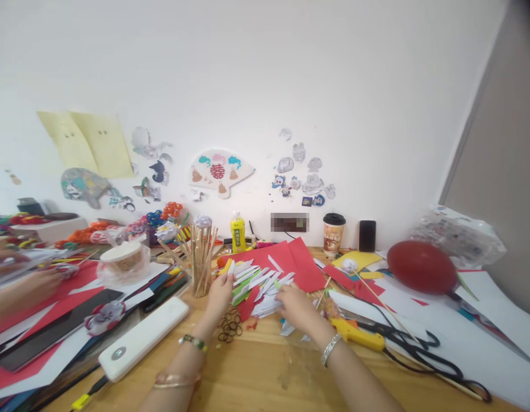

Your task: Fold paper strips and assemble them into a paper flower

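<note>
Toward the back edge of the desk, the left hand curls at the left side of a loose heap of paper strips, and the right hand touches its right side; whether either pinches a strip, I cannot tell. The strips look light, thin and prone to slide or crease, so a soft fingertip hold near their ends should suit them.
</note>
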Motion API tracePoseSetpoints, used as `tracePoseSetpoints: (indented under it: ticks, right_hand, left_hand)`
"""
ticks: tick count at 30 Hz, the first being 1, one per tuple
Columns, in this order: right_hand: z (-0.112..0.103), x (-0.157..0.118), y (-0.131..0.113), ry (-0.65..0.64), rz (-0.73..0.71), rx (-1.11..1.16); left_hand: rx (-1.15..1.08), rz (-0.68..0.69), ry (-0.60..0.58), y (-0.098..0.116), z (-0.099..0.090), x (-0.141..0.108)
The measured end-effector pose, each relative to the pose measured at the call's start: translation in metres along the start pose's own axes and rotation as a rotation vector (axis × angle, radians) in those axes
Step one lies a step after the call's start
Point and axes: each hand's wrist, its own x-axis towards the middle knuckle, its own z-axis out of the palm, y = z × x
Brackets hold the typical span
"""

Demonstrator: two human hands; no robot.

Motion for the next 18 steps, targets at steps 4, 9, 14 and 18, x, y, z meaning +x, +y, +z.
tracePoseSetpoints:
  ticks: [4,9,14,18]
  right_hand:
    - [0.002,-0.001,-0.003,-0.018,-0.015,-0.081]
    - [0.002,0.000,-0.004,-0.033,-0.017,-0.141]
    - [0.002,0.000,-0.008,-0.023,-0.006,-0.159]
    - [0.004,0.001,-0.009,-0.020,-0.004,-0.169]
  left_hand:
    - [0.253,-0.038,-0.058,-0.005,-0.005,0.000]
    - [0.506,0.012,-0.180,0.000,-0.001,-0.008]
    - [0.715,0.076,-0.250,0.006,-0.001,-0.014]
    - [0.731,0.073,-0.247,0.003,-0.002,-0.014]
